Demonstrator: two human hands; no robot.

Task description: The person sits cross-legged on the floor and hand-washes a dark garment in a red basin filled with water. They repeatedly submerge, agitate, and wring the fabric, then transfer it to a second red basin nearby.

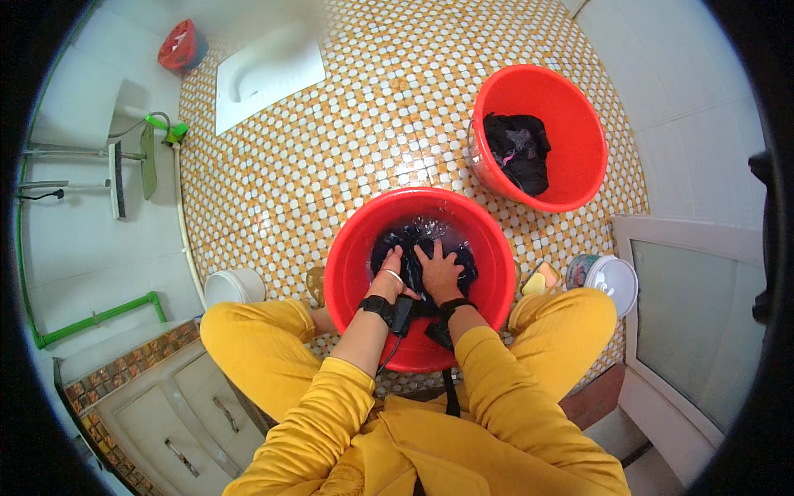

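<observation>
Between the person's knees stands a red plastic basin [347,248] with wet dark cloth [406,239] and some water in it. My left hand [391,273], with a bracelet and a black wrist strap, rests on the cloth at the left, thumb and fingers apart. Beside it my right hand [440,270] lies palm down on the same cloth, fingers spread. Neither hand is plainly closed on the cloth; parts of the left fingers are hidden. A second red bucket [574,136], farther off at the right, holds black cloth [518,152].
A squat toilet [267,80] is set in the tiled floor at the upper left. White buckets stand by the left knee [234,287] and right knee [611,285]. A soap dish [539,279] lies beside the right knee. A brush [116,180] leans at the left wall.
</observation>
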